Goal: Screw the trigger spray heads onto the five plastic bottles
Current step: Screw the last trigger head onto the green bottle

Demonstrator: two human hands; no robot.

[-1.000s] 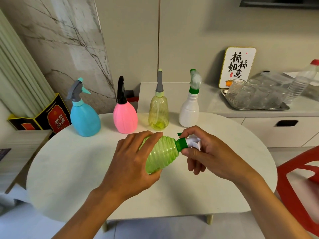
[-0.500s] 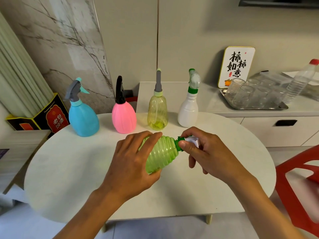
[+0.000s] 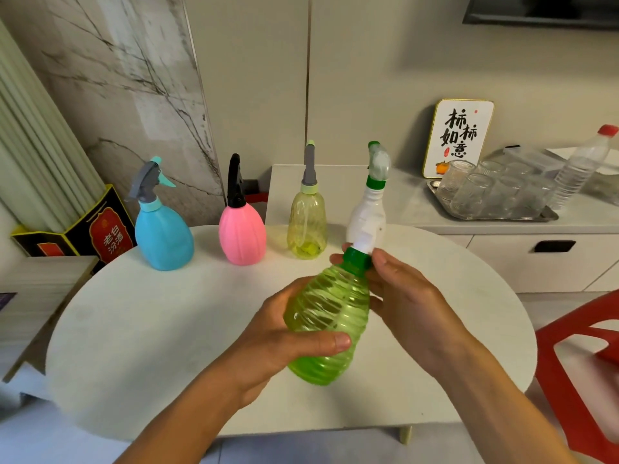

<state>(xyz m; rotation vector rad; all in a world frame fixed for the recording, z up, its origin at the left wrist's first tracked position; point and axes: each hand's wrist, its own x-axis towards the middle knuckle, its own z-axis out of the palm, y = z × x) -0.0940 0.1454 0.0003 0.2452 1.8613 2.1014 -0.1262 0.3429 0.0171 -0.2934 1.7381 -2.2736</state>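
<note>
Tilted from lying sideways, our green bottle [image 3: 330, 316] now points toward 12 o'clock; left hand [image 3: 284, 339] wraps its body, right hand [image 3: 407, 296] pinches the green collar [image 3: 357, 261], probably nearly tight.

Head view, looking down (close) forward.

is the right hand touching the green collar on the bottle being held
Touching. The head view shows the right hand with fingertips pinching the green collar from both sides, while the left hand wraps the green ribbed bottle.
</note>
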